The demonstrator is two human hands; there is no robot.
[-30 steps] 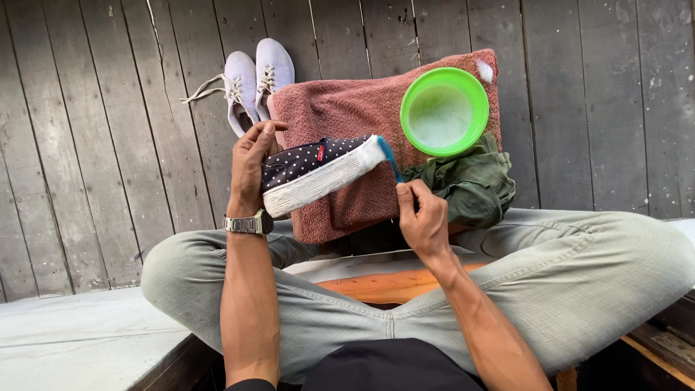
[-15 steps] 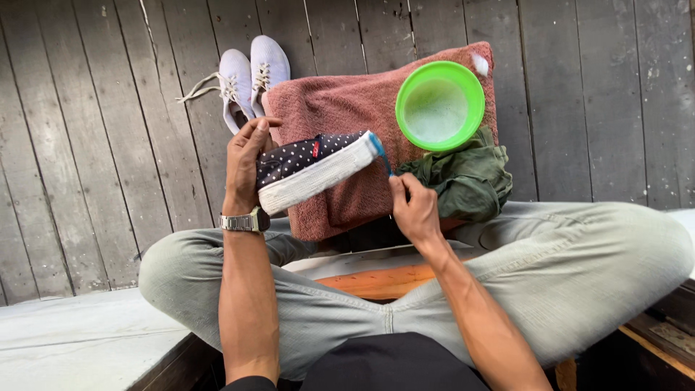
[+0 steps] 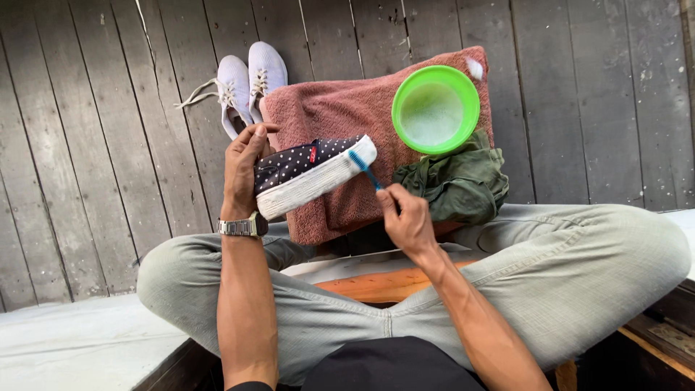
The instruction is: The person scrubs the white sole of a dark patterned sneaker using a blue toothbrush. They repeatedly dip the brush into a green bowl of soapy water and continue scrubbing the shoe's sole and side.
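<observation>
My left hand [image 3: 245, 168] grips the heel end of a dark polka-dot shoe [image 3: 308, 174] with a thick white sole, held on its side above a pink towel [image 3: 340, 116]. My right hand [image 3: 405, 217] holds a blue toothbrush [image 3: 365, 170], and its bristles touch the white sole at the shoe's toe. A metal watch [image 3: 241, 226] is on my left wrist.
A green bowl [image 3: 436, 108] with soapy water rests on the towel's far right. A crumpled olive cloth [image 3: 460, 181] lies just below it. A pair of pale lilac sneakers [image 3: 246, 83] stands on the dark wooden planks left of the towel. My crossed legs fill the foreground.
The brush in my right hand has shifted slightly along the toe of the sole. The shoe stays in my left hand at about the same tilt.
</observation>
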